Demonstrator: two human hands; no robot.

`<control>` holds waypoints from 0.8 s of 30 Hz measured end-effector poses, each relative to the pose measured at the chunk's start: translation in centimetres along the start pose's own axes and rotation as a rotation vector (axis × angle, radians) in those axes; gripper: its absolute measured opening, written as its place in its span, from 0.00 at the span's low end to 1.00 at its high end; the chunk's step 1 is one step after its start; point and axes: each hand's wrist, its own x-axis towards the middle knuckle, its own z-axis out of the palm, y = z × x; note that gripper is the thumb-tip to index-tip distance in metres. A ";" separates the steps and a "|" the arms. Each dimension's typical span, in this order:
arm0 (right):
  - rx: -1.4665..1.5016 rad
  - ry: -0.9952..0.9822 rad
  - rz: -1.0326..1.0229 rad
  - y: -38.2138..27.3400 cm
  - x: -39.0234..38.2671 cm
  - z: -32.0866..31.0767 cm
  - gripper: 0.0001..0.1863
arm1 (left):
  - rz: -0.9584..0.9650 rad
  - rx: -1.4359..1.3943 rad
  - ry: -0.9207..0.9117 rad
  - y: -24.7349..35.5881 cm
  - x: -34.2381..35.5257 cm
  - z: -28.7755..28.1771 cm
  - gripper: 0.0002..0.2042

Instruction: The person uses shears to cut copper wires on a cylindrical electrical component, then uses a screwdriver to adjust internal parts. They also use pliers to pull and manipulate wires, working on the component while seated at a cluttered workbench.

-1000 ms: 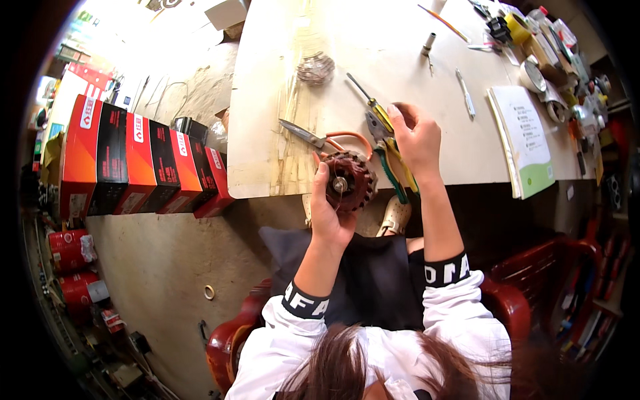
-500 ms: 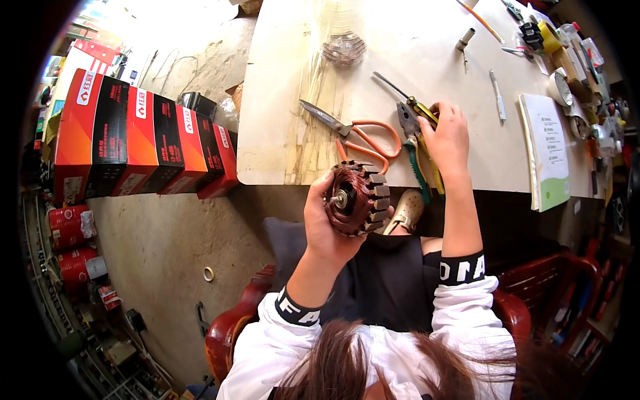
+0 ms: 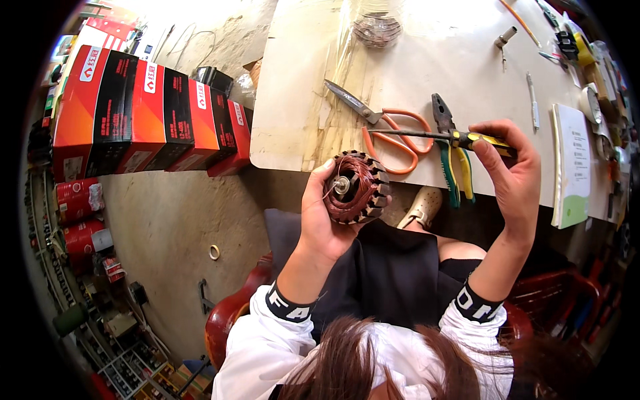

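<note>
A wound stator (image 3: 355, 188) is held up in front of the table edge while a screwdriver (image 3: 448, 137) is gripped beside it.

The stator is clasped in the left hand (image 3: 325, 217), fingers curled round its rim and thumb on its outer teeth, its open face turned upward; copper windings are seen filling the slots all round, so the winding is judged largely done, though loose wire ends near the hub cannot be made out clearly; the right hand (image 3: 512, 175) is closed on the yellow-and-black handle of the screwdriver, its shaft lying level above the orange-handled scissors (image 3: 383, 123) and green-handled pliers (image 3: 450, 150) left on the table (image 3: 293, 127); the tip is not yet brought to the stator, so any tucking or finishing is judged still to be done.
</note>
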 end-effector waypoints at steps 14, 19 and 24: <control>-0.059 -0.105 -0.110 -0.3 -0.2 0.2 0.11 | 0.110 0.133 0.033 -0.1 0.5 -0.5 0.19; -0.125 -0.108 -0.143 -0.3 -0.2 0.0 0.10 | 0.132 0.173 0.059 -0.4 0.8 -0.7 0.18; -0.060 -0.105 -0.107 -0.3 -0.5 0.0 0.10 | 0.170 0.214 0.074 -0.4 0.7 -0.7 0.18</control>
